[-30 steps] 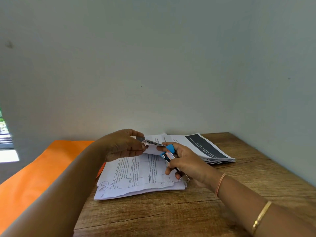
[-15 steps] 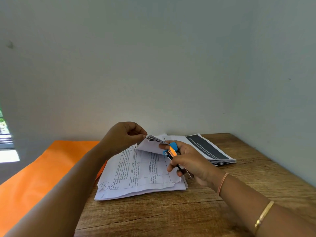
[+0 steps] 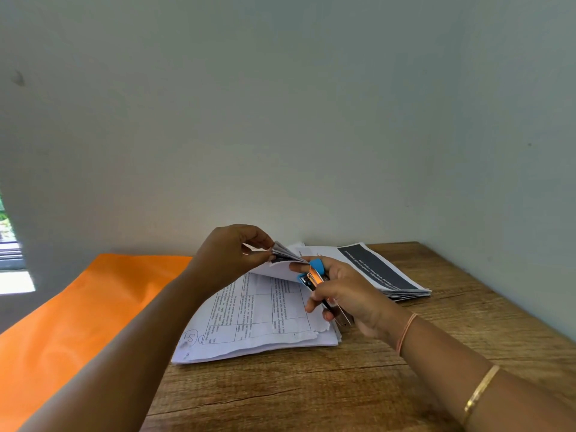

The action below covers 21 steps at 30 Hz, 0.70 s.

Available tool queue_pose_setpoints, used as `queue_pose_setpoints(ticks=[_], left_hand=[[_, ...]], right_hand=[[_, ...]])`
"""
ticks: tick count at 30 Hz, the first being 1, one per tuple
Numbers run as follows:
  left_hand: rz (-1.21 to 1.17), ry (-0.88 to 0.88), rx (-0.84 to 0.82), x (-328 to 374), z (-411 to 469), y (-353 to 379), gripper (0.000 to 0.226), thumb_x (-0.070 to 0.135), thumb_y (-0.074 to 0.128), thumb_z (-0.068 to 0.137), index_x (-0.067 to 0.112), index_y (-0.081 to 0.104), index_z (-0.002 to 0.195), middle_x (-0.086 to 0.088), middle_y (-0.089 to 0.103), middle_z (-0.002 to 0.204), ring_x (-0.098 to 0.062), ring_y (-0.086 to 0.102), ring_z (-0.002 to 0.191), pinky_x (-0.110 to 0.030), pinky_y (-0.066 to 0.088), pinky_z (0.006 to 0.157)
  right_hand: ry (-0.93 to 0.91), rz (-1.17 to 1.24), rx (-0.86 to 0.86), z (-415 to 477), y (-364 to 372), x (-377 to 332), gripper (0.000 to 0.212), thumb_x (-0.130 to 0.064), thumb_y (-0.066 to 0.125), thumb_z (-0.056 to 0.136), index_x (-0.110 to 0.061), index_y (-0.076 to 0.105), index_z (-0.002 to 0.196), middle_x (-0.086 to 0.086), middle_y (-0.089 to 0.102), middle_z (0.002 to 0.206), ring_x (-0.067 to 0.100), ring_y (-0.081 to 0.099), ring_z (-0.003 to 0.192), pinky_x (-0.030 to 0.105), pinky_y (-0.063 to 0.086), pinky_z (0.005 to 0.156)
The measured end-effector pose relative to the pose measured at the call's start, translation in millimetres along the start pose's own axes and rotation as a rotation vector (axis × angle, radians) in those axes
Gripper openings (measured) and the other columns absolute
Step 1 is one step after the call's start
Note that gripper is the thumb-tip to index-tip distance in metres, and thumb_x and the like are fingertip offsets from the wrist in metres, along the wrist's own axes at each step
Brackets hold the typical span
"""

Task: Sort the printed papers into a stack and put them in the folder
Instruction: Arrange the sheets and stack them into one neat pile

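A stack of printed papers (image 3: 249,319) with a table on the top sheet lies on the wooden table (image 3: 311,391). My left hand (image 3: 229,254) pinches the far corner of several sheets and bends it up off the stack. My right hand (image 3: 339,291) grips a small blue and metal stapler (image 3: 314,277), its jaw at the lifted corner. A second pile of papers with a dark printed band (image 3: 378,269) lies behind my right hand. The orange folder (image 3: 78,322) lies open at the left, partly under the stack.
A plain wall stands close behind the table and along its right side. A bright window opening (image 3: 12,260) shows at the far left. Bare wood fills the near part of the table.
My left hand has lifted the corner of the sheets higher. The stapler in my right hand has tilted so its metal top shows and stays at the lifted corner.
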<state>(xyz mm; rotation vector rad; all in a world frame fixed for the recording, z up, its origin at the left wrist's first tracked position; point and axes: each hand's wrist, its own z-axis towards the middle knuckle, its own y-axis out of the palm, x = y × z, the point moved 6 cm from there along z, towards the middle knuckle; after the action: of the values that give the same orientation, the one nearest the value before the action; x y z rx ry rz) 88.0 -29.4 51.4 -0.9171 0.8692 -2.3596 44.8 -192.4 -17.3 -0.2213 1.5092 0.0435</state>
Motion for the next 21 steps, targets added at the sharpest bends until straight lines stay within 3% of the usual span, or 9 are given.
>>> queue_pose_setpoints(ticks=[9, 14, 21], left_hand=[[0.034, 0.023, 0.037, -5.3, 0.9, 5.6, 0.020, 0.016, 0.073, 0.079, 0.031, 0.061, 0.084, 0.017, 0.061, 0.084, 0.003, 0.058, 0.082, -0.005, 0.045, 0.067], [0.052, 0.038, 0.039, -8.0, 0.8, 7.9, 0.020, 0.016, 0.073, 0.078, 0.033, 0.063, 0.078, 0.011, 0.064, 0.086, -0.009, 0.060, 0.084, -0.020, 0.052, 0.073], [0.025, 0.061, 0.062, -4.0, -0.3, 7.6, 0.018, 0.010, 0.075, 0.076, 0.027, 0.070, 0.075, 0.009, 0.064, 0.085, -0.010, 0.060, 0.080, -0.020, 0.050, 0.072]], right_hand=[[0.013, -0.007, -0.010, -0.3, 0.7, 0.3, 0.048, 0.013, 0.043, 0.086, -0.025, 0.060, 0.111, 0.006, 0.055, 0.115, 0.012, 0.064, 0.064, 0.019, 0.039, 0.045], [0.015, -0.002, -0.009, -0.3, 0.6, 0.3, 0.048, 0.013, 0.043, 0.086, -0.023, 0.061, 0.112, 0.006, 0.056, 0.113, 0.012, 0.064, 0.063, 0.019, 0.038, 0.044], [0.020, 0.014, -0.006, 0.1, 1.4, 0.6, 0.049, 0.015, 0.043, 0.085, -0.023, 0.062, 0.109, 0.007, 0.056, 0.120, 0.013, 0.064, 0.062, 0.019, 0.038, 0.043]])
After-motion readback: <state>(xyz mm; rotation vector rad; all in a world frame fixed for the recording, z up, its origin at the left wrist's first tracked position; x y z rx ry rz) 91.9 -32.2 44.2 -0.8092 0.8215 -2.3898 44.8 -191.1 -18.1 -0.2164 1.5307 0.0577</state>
